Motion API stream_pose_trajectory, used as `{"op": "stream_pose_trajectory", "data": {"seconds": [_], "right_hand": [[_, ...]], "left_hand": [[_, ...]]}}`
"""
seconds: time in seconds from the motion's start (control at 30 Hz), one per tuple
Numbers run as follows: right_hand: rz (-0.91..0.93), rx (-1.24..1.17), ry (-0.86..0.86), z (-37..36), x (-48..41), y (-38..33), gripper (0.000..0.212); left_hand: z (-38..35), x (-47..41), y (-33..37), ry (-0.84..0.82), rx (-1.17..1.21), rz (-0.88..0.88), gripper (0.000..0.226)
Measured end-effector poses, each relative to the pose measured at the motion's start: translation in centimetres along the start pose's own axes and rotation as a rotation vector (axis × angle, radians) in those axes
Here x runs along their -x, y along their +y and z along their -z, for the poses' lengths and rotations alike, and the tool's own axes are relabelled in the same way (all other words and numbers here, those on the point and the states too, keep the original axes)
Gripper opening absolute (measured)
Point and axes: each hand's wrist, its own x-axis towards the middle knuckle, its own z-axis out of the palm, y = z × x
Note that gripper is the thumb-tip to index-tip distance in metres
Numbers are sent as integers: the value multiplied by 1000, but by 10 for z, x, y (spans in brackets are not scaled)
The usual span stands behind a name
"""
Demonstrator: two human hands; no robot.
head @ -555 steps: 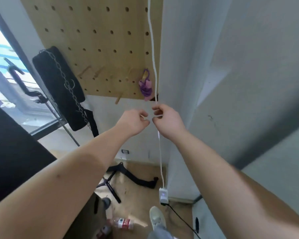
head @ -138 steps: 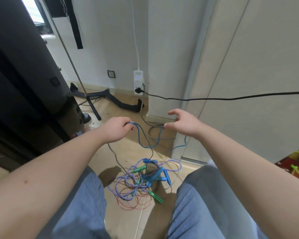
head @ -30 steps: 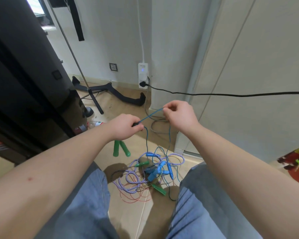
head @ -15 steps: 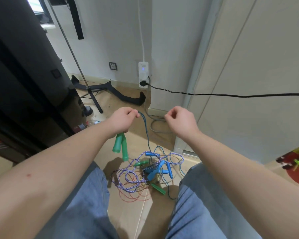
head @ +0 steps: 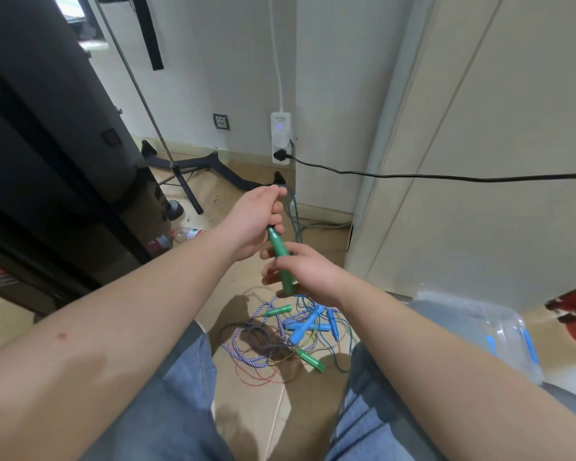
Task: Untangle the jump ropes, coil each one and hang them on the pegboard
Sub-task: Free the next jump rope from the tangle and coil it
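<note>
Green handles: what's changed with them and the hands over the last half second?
The right hand came in leftward and down and took hold of the green handles hanging below the left hand. The left hand keeps its grip on the rope. The tangled pile on the floor lies as before.

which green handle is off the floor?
The green handle gripped by the left hand at its top and the right hand lower down. The other two green handles lie in the tangle on the floor.

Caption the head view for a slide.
Left hand, trailing blue rope, and right hand hold a green handle above the tangled ropes on the floor.
</note>
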Motion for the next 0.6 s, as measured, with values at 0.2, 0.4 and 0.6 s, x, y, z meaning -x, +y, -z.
{"op": "stream_pose_trajectory", "data": {"seconds": [0.2,0.4,0.6], "right_hand": [[-45,-198,-89,3,-1,8,21],[-73,-206,-84,8,-9,15,19],[-92,-150,-72,14,-13,14,13]], "left_hand": [[14,-10,4,16,-7,70,15],[31,-28,-4,93,60,91,21],[52,-37,-7,129,-919,87,30]]}}
